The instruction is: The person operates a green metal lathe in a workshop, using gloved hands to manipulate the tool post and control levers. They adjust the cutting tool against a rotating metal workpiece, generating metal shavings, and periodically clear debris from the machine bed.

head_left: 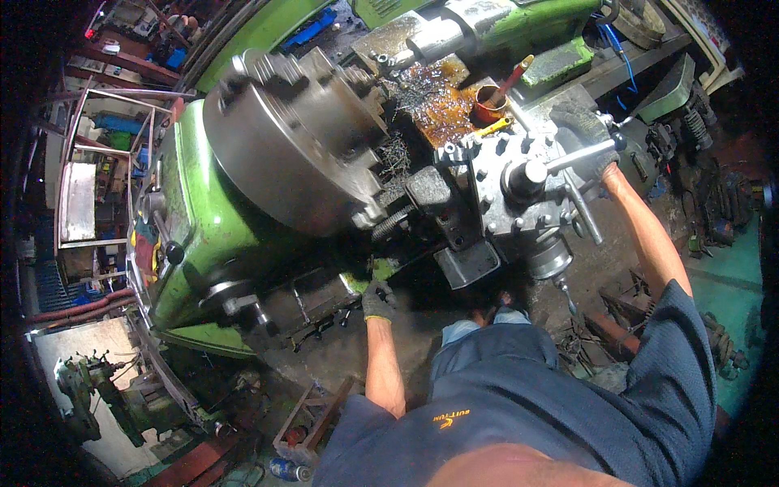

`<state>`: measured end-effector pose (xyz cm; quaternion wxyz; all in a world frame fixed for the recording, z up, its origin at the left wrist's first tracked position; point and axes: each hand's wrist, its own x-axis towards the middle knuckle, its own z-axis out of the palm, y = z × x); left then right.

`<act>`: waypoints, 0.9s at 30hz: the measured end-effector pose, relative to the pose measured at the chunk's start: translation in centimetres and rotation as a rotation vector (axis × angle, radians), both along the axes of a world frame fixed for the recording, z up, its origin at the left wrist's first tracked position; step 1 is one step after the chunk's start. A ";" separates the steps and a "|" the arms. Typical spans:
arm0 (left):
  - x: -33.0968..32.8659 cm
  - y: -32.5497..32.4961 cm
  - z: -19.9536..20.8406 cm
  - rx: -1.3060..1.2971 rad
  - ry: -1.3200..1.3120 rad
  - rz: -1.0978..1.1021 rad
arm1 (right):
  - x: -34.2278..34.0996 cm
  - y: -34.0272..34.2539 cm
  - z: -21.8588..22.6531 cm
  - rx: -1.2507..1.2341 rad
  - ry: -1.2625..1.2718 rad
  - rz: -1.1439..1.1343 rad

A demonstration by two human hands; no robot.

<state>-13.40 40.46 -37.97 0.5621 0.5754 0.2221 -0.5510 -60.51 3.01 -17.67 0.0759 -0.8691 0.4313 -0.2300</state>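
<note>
A large metal lathe chuck fills the upper middle, its jaws smeared as if turning. My left hand, in a grey glove, is low in front of the lathe bed, below the chuck. Its fingers are curled around something small and dark near a short upright rod. Gloved in dark grey, my right hand rests by the far right side of the square tool post, beside the long clamping lever. Its fingers blend into the dark metal. A block-shaped tool holder points from the post toward the chuck.
Curled metal chips and oily brown fluid lie behind the tool post. A red cup with a brush stands there. The green tailstock is at the back, the green headstock at left.
</note>
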 end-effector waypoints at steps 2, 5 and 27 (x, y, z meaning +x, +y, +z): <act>0.1 0.1 -0.2 0.011 -0.011 -0.026 | 0.0 0.1 0.3 -0.001 -0.008 0.002; 0.2 0.3 -0.6 0.013 0.018 -0.004 | 0.1 0.1 0.2 -0.021 0.006 -0.006; 0.6 0.8 -1.6 0.022 0.000 -0.023 | -0.2 -0.1 -0.1 0.005 0.020 -0.002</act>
